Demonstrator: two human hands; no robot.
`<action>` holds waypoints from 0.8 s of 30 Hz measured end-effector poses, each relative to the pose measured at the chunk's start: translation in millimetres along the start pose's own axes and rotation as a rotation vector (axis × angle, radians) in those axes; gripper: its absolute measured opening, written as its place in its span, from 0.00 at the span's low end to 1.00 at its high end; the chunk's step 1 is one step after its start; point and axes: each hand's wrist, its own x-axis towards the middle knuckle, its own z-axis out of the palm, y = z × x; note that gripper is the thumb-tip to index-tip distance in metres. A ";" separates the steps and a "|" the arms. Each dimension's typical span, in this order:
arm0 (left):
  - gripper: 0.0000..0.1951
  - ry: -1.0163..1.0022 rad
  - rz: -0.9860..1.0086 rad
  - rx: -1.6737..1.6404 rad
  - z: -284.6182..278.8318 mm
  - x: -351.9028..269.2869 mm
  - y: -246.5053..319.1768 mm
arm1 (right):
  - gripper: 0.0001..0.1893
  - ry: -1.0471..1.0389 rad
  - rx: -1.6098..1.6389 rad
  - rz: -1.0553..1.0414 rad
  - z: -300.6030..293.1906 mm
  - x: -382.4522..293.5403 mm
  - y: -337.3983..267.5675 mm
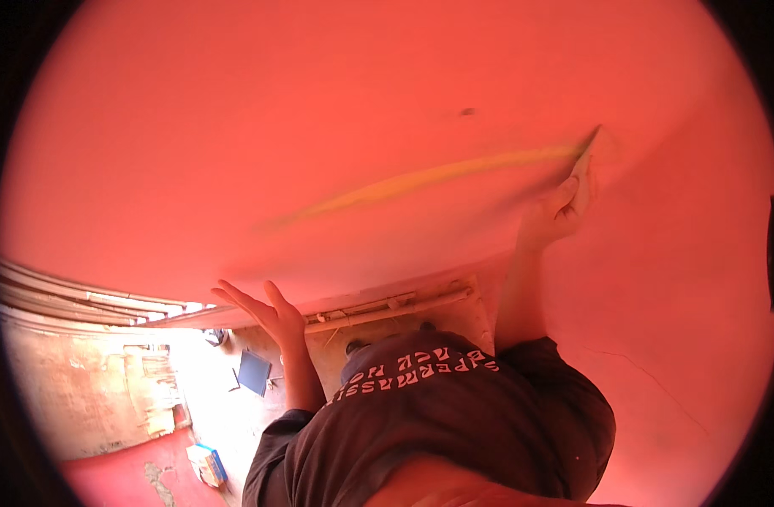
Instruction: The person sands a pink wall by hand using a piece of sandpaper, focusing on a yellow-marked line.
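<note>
A red painted wall (pixel 298 114) fills most of the head view. A blurred yellow-orange streak (pixel 437 173) runs across it, up to a flat, thin-edged tool (pixel 591 147) near the corner. That tool is in my right hand (pixel 561 206), its edge at the wall; its exact kind cannot be told. At the lower left of the streak, my left hand (pixel 276 315) is raised with its fingers apart and nothing in it. Whether its fingertips touch the wall is unclear.
A second red wall (pixel 672 304) with a thin crack meets the first at the right. Long poles (pixel 393 312) lie low at the wall's foot. Far below left are a dark blue flat object (pixel 254 372), a blue and white box (pixel 207 464) and a slatted structure (pixel 70 298).
</note>
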 end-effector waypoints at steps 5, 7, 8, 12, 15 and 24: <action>0.42 0.036 -0.043 0.039 -47.7 28.1 -41.4 | 0.19 -0.139 0.049 -0.322 11.1 -63.3 -40.6; 0.42 0.069 -0.009 0.077 -65.1 38.7 -57.7 | 0.19 -0.074 0.080 -0.133 16.6 -72.5 -55.8; 0.42 0.074 -0.013 0.076 -75.3 45.4 -66.8 | 0.19 -0.042 0.092 -0.038 19.3 -76.9 -63.6; 0.42 0.050 -0.032 0.104 -102.0 64.0 -109.6 | 0.19 -0.056 0.061 -0.133 22.7 -110.4 -97.0; 0.42 0.014 -0.077 0.090 -110.5 72.6 -124.2 | 0.18 -0.131 0.013 -0.384 29.4 -130.9 -123.8; 0.48 -0.260 0.083 -0.132 -125.1 78.8 -148.3 | 0.17 -0.197 0.070 -0.542 38.3 -188.7 -146.3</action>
